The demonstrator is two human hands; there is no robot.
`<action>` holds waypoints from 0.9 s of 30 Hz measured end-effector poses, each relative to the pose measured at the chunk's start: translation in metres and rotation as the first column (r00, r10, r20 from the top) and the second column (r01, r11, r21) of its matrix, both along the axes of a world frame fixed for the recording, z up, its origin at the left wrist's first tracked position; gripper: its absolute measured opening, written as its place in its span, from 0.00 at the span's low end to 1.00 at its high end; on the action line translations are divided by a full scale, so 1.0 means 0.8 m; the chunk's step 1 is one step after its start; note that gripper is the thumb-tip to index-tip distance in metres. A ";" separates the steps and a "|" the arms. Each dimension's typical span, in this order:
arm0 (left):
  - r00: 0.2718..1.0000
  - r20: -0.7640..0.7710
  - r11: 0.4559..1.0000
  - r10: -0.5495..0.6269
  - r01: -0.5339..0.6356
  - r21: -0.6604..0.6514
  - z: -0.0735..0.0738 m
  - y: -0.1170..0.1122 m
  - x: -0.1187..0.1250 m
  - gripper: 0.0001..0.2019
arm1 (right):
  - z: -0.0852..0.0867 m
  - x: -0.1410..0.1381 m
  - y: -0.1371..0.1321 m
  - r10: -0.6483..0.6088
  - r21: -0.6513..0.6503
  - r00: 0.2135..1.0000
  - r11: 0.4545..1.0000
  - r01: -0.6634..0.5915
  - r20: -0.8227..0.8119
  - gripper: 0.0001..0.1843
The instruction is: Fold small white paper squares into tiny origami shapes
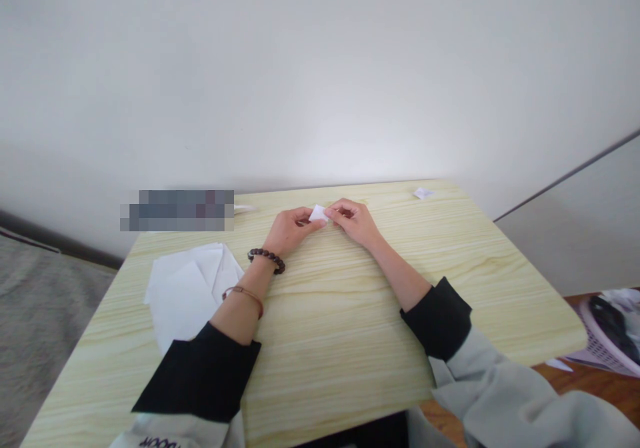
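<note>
A small folded piece of white paper point(318, 214) is held between my two hands above the far middle of the table. My left hand point(290, 229) pinches its left side and lower edge between thumb and fingers. From the right, my right hand point(354, 220) grips its other corner with thumb and forefinger. A beaded bracelet and a thin band circle my left wrist and forearm. Partly under my left forearm lies a loose stack of white paper sheets point(185, 295).
The pale wood-grain table point(340, 341) stands against a white wall point(320, 75). Another small folded paper point(423, 193) lies at its far right. A blurred-out item point(177, 211) is at the far left. A pinkish basket point(600, 338) sits on the floor at right.
</note>
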State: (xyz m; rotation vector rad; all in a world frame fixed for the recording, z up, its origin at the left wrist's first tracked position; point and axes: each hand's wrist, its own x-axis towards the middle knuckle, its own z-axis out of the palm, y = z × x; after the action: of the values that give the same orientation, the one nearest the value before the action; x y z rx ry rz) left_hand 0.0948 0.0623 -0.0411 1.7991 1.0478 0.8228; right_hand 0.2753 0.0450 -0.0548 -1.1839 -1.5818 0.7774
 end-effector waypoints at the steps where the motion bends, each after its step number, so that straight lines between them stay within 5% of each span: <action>1: 1.000 0.005 1.000 -0.008 0.008 -0.010 0.000 0.001 -0.001 0.20 | 0.001 0.000 0.000 0.004 0.006 1.000 1.000 -0.004 0.002 0.17; 18: 0.978 -0.209 0.997 0.007 0.009 0.076 0.002 -0.002 -0.002 0.19 | 0.000 0.000 0.001 0.003 0.124 0.998 0.992 -0.011 0.064 0.13; 27: 0.983 -0.159 0.992 0.092 -0.077 0.096 0.006 -0.004 0.000 0.21 | -0.004 -0.003 0.003 -0.023 0.069 0.999 0.997 0.020 0.039 0.15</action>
State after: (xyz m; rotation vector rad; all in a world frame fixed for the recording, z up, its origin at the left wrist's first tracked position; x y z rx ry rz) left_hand 0.0948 0.0593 -0.0364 1.9345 1.2172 0.7944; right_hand 0.2730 0.0470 -0.0576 -1.1715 -1.6133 0.6846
